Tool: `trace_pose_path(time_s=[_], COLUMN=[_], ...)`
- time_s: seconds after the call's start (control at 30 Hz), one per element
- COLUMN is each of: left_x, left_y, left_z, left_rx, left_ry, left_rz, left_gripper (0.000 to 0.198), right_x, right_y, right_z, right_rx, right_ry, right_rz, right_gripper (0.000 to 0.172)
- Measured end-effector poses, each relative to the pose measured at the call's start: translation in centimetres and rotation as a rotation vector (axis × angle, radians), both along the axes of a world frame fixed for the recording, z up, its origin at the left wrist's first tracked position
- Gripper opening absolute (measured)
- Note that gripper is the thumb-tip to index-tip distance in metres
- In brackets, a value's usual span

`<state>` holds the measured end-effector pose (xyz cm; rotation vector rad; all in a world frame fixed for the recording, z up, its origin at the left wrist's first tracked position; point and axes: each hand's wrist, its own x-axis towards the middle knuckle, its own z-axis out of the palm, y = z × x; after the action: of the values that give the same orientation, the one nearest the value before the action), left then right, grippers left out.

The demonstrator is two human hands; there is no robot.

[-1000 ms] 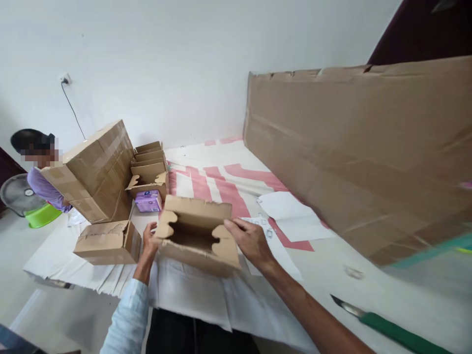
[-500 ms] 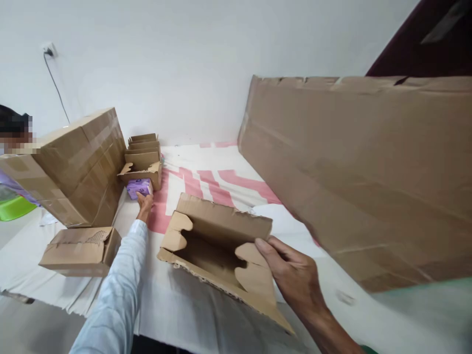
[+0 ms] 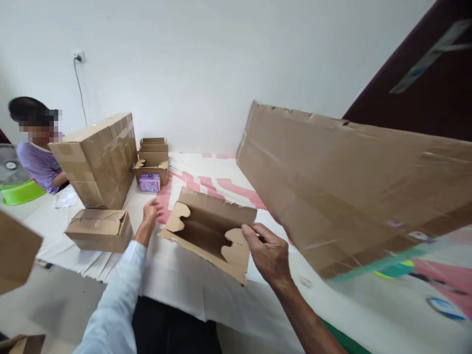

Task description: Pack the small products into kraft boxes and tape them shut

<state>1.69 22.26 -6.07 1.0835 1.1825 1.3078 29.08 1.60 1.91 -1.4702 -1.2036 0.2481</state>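
My right hand grips the right end of an open cardboard box, thumb on the edge near its right flap. The box is tilted with its opening toward me, flaps apart and only shadow showing inside. To its left, my left hand is in the air above the cloth, holding nothing, its fingers apart and slightly blurred. Beyond that hand stands a small purple pack, in front of a row of open cardboard boxes.
A tall taped carton and a smaller closed box stand on the left. A large cardboard panel slants along the right. Across the table at far left sits a person in purple. A roll of tape lies at right.
My left hand has let go of the purple pack and drawn back toward me, leaving it by the boxes. My right hand still holds the open box. The view has shifted.
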Motion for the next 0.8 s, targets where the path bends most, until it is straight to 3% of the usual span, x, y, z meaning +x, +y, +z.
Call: trace_pose_path(time_s=[0.13, 0.23, 0.37, 0.47, 0.57, 0.7, 0.8], left_x=[-1.9, -3.4, -6.0, -8.4, -10.8, -13.5, -14.0], left_y=[-11.9, -19.9, -26.0, -27.6, -27.2, -23.3, -19.2], left_z=[-2.5, -3.4, -2.8, -1.9, 0.0, 5.0, 8.9], left_rx=[-0.002, 0.012, 0.078, 0.164, 0.279, 0.500, 0.590], left_ry=[0.057, 0.121, 0.277, 0.423, 0.499, 0.657, 0.798], left_rz=[-0.048, -0.099, -0.116, -0.032, 0.164, 0.364, 0.316], left_gripper=[0.032, 0.024, 0.026, 0.027, 0.028, 0.048, 0.077], right_x=[-0.1, -0.2, -0.6, -0.7, -0.4, 0.1, 0.2], right_y=[0.4, 1.2, 2.7, 3.3, 3.4, 3.1, 2.9], right_z=[-1.8, -3.7, -5.7, -6.7, -7.4, -8.1, -8.4], right_rx=[-0.071, -0.141, -0.150, -0.144, -0.149, -0.192, -0.208], right_ry=[0.088, 0.173, 0.189, 0.160, 0.162, 0.178, 0.200], right_rz=[-0.044, -0.066, -0.080, -0.062, -0.038, -0.063, -0.087], right_gripper=[0.041, 0.040, 0.040, 0.043, 0.043, 0.041, 0.042])
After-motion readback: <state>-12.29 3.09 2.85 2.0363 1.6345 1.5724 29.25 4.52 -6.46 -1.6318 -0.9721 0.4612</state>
